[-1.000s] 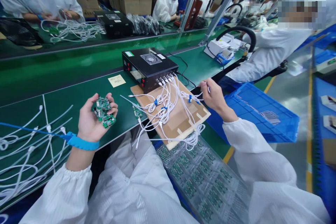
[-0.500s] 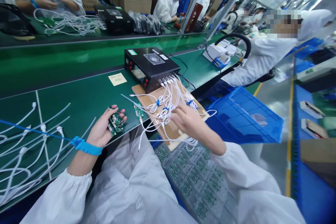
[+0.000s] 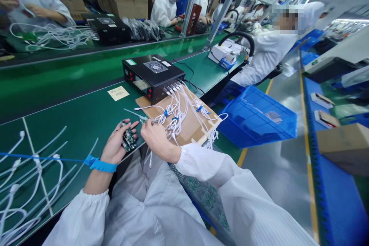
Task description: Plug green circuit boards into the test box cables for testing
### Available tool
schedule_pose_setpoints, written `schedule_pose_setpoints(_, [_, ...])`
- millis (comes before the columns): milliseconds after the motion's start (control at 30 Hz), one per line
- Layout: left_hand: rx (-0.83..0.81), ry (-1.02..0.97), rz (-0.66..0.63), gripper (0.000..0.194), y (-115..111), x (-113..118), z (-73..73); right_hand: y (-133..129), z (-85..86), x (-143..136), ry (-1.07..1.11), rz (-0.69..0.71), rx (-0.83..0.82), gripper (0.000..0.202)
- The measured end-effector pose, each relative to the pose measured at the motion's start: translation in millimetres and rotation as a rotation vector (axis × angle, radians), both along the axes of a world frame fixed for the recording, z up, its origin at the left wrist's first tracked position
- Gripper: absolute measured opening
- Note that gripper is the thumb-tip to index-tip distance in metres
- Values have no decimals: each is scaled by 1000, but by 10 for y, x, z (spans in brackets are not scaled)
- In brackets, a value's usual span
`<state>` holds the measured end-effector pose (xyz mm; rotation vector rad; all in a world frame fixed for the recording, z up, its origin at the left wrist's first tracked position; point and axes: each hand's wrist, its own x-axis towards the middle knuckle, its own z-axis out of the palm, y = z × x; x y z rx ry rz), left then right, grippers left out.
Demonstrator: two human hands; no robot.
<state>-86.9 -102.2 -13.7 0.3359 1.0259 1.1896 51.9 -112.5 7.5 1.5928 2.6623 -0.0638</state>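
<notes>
The left hand (image 3: 115, 144) holds some green circuit boards (image 3: 128, 138) in its palm, between thumb and bent fingers. Another green board (image 3: 143, 119) peeks out just past the fingertips of the right hand (image 3: 158, 138), near the table's (image 3: 86, 115) edge; I can't tell if those bent fingers grip it.

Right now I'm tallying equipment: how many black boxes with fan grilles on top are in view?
2. The near black box is on the green bench, white cables plugged into its side; the farther black box sits left of plastic-wrapped bundles. More may be hidden.
</notes>
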Motion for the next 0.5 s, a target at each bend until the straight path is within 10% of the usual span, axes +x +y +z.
schedule_pose_setpoints(500, [55, 112, -8, 29, 68, 38, -106, 236, -34, 88, -70, -114, -15, 32])
